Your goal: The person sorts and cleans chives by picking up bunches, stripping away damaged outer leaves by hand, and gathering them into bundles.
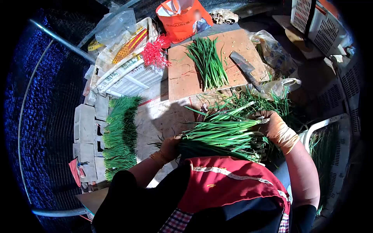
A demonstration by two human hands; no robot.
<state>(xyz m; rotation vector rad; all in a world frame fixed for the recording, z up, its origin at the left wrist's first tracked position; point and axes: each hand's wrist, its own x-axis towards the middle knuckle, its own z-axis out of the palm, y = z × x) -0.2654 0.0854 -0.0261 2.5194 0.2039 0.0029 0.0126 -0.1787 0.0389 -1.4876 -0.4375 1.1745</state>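
Across my lap lies a large heap of garlic chives [221, 134], leaf tips to the left and pale stem ends to the right. My right hand [276, 130], in a tan glove, is closed round stem ends at the heap's right side. At the opposite end my left hand [169, 149], gloved too, grips the leafy end, its fingers partly hidden by leaves. Ahead, a gathered bunch of chives [208, 64] rests on a wooden board [178, 83]. A cleaver [243, 64] with a dark handle lies right of that bunch, apart from both hands.
Several bundles of chives [120, 136] stand in a row along concrete blocks [84, 124] at the left. Behind them is a white crate [132, 77] with red ties [156, 51]. An orange bag [182, 21] stands behind the board. Loose chives [272, 103] and plastic bags [274, 50] lie at the right.
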